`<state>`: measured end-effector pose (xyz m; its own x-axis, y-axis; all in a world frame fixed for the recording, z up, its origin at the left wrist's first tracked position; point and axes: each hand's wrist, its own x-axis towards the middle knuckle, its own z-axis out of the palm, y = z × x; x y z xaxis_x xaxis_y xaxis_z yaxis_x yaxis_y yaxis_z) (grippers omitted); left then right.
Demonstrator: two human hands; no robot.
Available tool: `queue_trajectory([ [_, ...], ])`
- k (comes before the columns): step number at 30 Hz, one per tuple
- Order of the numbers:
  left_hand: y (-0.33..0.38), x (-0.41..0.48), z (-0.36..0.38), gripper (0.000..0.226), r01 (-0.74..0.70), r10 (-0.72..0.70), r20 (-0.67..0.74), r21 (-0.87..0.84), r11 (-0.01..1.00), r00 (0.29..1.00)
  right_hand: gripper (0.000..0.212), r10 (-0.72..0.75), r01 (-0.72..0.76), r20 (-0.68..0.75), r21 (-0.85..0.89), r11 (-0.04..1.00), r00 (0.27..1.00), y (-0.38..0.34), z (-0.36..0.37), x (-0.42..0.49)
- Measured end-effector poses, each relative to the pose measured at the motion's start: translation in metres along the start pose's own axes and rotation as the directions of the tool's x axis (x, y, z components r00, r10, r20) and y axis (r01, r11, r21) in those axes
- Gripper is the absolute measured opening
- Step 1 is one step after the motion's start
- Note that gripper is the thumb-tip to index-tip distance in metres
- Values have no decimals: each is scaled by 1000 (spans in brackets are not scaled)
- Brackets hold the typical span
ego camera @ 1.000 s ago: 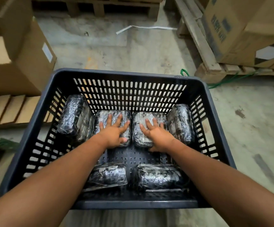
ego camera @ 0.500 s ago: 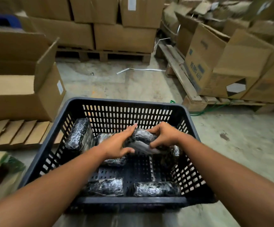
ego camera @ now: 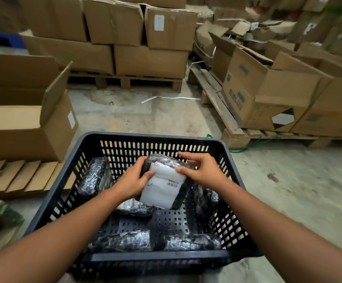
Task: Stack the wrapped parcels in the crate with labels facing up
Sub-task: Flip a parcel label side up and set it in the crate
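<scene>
Head view: concrete floor (ego camera: 166, 117), stained and scuffed, with a white strap (ego camera: 170, 98) lying on it at centre. Stacked cardboard boxes (ego camera: 129, 35) on a wooden pallet (ego camera: 125, 82) fill the upper middle of the frame; more boxes, several torn open, crowd the upper right on a second pallet (ego camera: 229, 123). An open carton (ego camera: 29, 123) sits at left. A green cord (ego camera: 247, 147) trails beside the right pallet.

Dark slotted plastic crate (ego camera: 155, 137) sits on the floor at lower centre. Held above its middle is a wrapped parcel (ego camera: 164, 180): black shiny film, tilted, with a white label (ego camera: 162, 188) turned toward the camera, small print and a barcode-like mark on it. Left hand (ego camera: 132, 184) is clamped on the parcel's left edge, thumb on the label. Right hand (ego camera: 201, 170) pinches the upper right corner with thumb and fingers.

Other wrapped parcels in the crate: one leaning at the left wall (ego camera: 94, 176), one under the held parcel (ego camera: 135, 208), one at the right wall (ego camera: 206, 199), and two lying along the near wall (ego camera: 123, 241) (ego camera: 192, 242). Their labels are not visible.
</scene>
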<state>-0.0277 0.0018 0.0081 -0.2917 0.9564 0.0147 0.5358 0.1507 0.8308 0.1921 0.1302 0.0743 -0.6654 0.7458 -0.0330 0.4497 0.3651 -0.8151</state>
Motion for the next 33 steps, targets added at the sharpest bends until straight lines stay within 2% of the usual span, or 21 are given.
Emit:
queue_trajectory([
  [2,-2,3,2,39,53,-57,-33,-106,993,998,92,-35,35,-24,-15,999,999,11,13,-13],
  [5,-4,8,5,36,120,-141,-76,-235,965,987,135,-43,46,83,-41,998,996,22,33,-27],
  [8,-7,6,8,51,146,-172,-72,-271,951,982,148,26,-8,164,-113,994,986,24,43,-27],
  [10,-5,5,10,63,105,-125,-45,-319,942,991,149,58,-34,183,-131,991,981,24,45,-26],
  [14,0,9,13,80,51,-40,42,-317,947,998,138,95,-89,98,-58,994,991,28,38,-18],
  [16,-2,11,18,95,65,-41,137,-170,983,990,132,130,-124,91,-76,989,987,32,30,-9],
  [20,-5,16,30,153,95,-128,332,115,989,935,132,218,-188,159,-187,964,963,34,18,9],
  [22,-8,20,36,166,78,-162,379,227,971,911,133,250,-201,175,-256,946,952,35,20,16],
  [26,-20,23,53,167,65,-213,381,365,929,900,133,304,-220,184,-370,903,935,44,36,26],
  [33,-46,30,71,145,21,-224,369,480,877,902,127,344,-211,184,-507,836,920,75,61,40],
])
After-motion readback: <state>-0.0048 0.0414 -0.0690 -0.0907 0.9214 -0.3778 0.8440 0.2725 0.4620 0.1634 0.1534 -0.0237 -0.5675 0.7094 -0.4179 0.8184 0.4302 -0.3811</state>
